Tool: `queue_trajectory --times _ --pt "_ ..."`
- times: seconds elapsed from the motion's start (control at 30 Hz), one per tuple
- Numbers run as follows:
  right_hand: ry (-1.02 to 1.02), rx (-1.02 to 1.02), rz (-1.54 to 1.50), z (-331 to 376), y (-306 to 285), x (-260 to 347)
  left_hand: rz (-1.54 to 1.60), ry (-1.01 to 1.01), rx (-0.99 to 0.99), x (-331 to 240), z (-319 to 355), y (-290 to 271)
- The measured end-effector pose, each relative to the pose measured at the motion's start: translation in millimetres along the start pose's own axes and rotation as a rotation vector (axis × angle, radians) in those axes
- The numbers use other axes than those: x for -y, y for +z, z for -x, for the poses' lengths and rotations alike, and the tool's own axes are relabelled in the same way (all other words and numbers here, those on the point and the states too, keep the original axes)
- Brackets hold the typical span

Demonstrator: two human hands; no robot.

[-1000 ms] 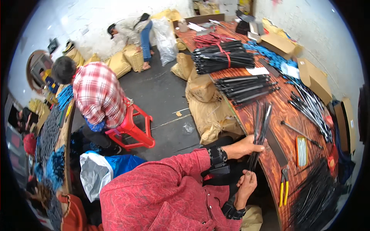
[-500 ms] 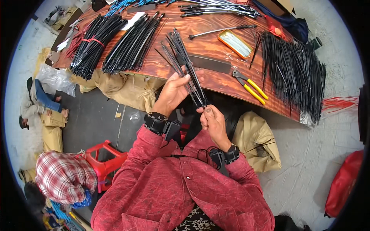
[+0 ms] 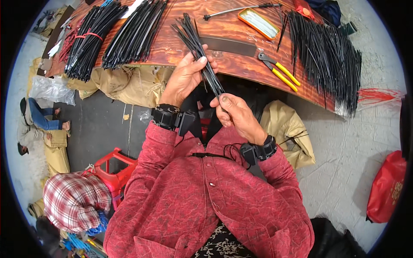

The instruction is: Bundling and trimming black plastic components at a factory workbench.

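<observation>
Where the hands meet: a bunch (image 3: 189,36) of thin black strips slants across the near edge of the worktop (image 3: 236,64), top end leaning to the left and spread out, lower end gathered; I cannot tell whether it touches the wood.
Left hand (image 3: 185,77): fingers closed around the middle of the bunch, thumb laid over it.
Right hand (image 3: 241,114): thumb and fingers pinched narrow on the lower end of the bunch.
Wrists: a black band (image 3: 165,116) on the left, another (image 3: 260,150) on the right, both next to red sleeves.
Behind the bunch: a flat dark bar (image 3: 228,46) lying on the worktop.
Right of the bar: pliers (image 3: 287,73) with yellow handles, jaws toward the bar.
Beyond the pliers: an orange-rimmed tin (image 3: 254,28) of pale sticks (image 3: 260,22), with a thin rod (image 3: 236,10) just behind.
Far right of the worktop: a heap (image 3: 327,60) of loose black strips, partly over the edge.
Left of the worktop: a loose pile (image 3: 137,32), then a bundle (image 3: 92,47) tied with a red band.
Floor: a tan sack (image 3: 286,133) beside the right hand's arm, a red stool (image 3: 114,165) to the left.
</observation>
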State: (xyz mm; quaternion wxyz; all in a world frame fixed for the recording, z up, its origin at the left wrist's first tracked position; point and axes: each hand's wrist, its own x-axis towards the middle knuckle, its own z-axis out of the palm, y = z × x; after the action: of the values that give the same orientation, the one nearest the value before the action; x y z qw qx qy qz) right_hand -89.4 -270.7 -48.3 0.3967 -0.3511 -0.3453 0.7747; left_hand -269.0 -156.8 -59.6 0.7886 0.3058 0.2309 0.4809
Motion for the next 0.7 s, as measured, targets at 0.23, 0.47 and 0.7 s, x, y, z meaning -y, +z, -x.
queue_trajectory --times 0.23,0.47,0.7 --pt "0.044 0.048 -0.081 -2 -6 -10 0.027 -0.016 0.037 8 -5 -6" --pt "-0.096 -0.008 0.107 -10 0 -12 -0.364 -0.004 -0.09 1 0 4" --pt "-0.01 0.048 -0.035 0 6 -7 -0.25 -0.055 -0.101 -4 1 19"
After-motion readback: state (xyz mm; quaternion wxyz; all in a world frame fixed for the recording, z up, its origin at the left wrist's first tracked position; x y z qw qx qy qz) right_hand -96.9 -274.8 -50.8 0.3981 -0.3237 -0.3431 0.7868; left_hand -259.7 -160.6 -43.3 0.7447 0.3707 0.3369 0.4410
